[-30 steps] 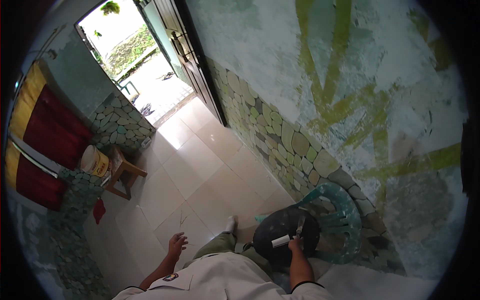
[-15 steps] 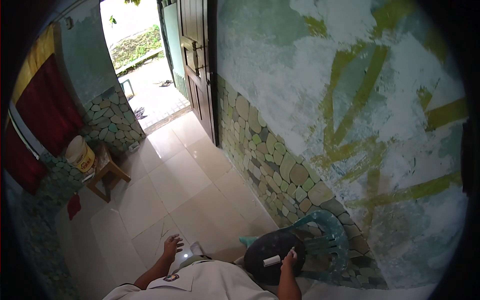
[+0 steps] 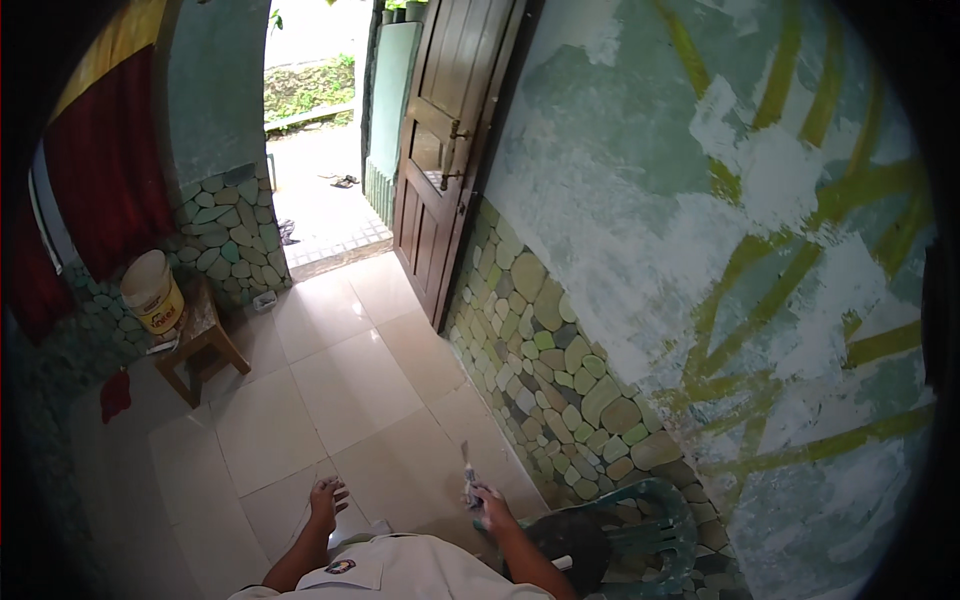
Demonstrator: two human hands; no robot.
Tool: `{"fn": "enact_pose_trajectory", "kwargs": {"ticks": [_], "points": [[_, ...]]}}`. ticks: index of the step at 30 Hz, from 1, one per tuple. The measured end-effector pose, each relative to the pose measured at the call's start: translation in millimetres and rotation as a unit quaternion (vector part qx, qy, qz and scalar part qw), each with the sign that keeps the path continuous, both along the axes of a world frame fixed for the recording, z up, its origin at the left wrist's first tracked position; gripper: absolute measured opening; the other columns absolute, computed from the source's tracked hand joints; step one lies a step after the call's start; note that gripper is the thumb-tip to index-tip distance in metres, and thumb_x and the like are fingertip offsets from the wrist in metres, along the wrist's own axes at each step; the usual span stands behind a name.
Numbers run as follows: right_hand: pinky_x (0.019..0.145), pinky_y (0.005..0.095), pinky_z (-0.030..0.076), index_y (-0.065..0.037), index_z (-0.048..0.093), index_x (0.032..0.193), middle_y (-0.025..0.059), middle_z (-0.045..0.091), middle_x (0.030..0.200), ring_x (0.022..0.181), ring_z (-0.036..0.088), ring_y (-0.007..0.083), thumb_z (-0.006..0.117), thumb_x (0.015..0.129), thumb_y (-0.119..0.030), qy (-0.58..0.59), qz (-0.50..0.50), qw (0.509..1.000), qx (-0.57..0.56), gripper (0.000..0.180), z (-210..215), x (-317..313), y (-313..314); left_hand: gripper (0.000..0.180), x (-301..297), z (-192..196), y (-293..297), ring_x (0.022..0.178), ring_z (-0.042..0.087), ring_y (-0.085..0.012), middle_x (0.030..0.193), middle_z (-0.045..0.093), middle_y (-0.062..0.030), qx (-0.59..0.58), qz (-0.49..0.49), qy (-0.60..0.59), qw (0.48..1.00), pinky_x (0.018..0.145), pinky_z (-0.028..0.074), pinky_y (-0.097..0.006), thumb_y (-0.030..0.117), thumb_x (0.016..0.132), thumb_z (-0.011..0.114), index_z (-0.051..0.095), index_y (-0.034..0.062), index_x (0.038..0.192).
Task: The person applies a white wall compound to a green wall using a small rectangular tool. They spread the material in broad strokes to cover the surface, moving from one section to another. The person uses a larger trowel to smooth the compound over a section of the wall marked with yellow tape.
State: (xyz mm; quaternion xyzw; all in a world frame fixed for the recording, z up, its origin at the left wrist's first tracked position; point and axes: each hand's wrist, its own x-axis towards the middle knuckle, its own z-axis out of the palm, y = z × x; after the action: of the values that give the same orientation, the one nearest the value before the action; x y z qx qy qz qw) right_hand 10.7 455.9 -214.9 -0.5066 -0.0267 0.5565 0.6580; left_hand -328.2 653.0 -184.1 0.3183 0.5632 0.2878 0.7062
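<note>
Both forearms enter from the lower edge of the view, bare below short light sleeves. The left hand [image 3: 326, 497] is extended forward and low, palm down, fingers spread and relaxed, holding nothing. The right forearm angles up and inward from the lower right. The right hand [image 3: 487, 503] is raised slightly higher than the left, fingers curled closed in a grip, with pale smears on the knuckles. The two hands are well apart, level with each other across the body.

Home entry hall w/ tiled floor [image 3: 330, 400], open wooden door [image 3: 440, 170].
</note>
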Motion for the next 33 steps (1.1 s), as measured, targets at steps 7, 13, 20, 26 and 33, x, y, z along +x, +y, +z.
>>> {"fn": "enact_pose_trajectory", "kwargs": {"ticks": [7,13,20,26,33], "points": [[0.081,0.0393,0.05,-0.008,0.048,0.113,0.0132,0.062,0.102,0.092,0.063,0.0265,0.064,0.086,-0.01,0.026,0.126,0.985,0.112,0.032,82,-41,90,0.029,-17,25,62,0.095,0.06,-0.0225,0.107,0.061,-0.0067,0.013,0.019,-0.037,0.999,0.076,0.049,-0.041,0.026,0.091,0.057,0.055,0.0115,0.116],[0.081,0.0387,0.048,-0.008,0.047,0.112,0.0108,0.059,0.096,0.09,0.062,0.0256,0.068,0.077,-0.007,0.03,0.178,0.969,0.167,0.041,138,-34,121,0.033,-1,8,107,0.092,0.061,-0.0219,0.107,0.062,-0.0066,0.016,0.051,-0.028,0.998,0.075,0.049,-0.039,0.023,0.09,0.059,0.052,0.0113,0.12],[0.069,0.0347,0.048,-0.009,0.052,0.099,0.0064,0.053,0.081,0.073,0.057,0.0206,0.065,0.08,-0.008,0.112,0.139,0.964,0.199,0.024,146,20,172,0.032,71,-5,152,0.09,0.062,-0.0222,0.104,0.062,-0.0073,0.009,0.03,-0.042,0.999,0.073,0.05,-0.039,0.02,0.089,0.06,0.052,0.0109,0.118],[0.058,0.0318,0.044,-0.011,0.049,0.083,0.0021,0.049,0.067,0.062,0.053,0.0167,0.065,0.087,-0.011,0.124,0.055,0.976,0.168,0.017,152,101,237,0.041,140,0,215,0.1,0.058,-0.0269,0.11,0.058,-0.0091,0.011,0.015,-0.031,0.999,0.082,0.047,-0.044,0.022,0.086,0.061,0.049,0.0101,0.124],[0.042,0.027,0.035,-0.011,0.049,0.079,-0.0002,0.047,0.057,0.046,0.045,0.0107,0.069,0.085,-0.009,-0.075,0.104,0.991,0.04,0.02,195,212,298,0.038,254,13,303,0.097,0.061,-0.0257,0.109,0.06,-0.0099,0.056,-0.002,-0.052,0.997,0.077,0.05,-0.04,0.022,0.09,0.058,0.049,0.0081,0.124]]}}
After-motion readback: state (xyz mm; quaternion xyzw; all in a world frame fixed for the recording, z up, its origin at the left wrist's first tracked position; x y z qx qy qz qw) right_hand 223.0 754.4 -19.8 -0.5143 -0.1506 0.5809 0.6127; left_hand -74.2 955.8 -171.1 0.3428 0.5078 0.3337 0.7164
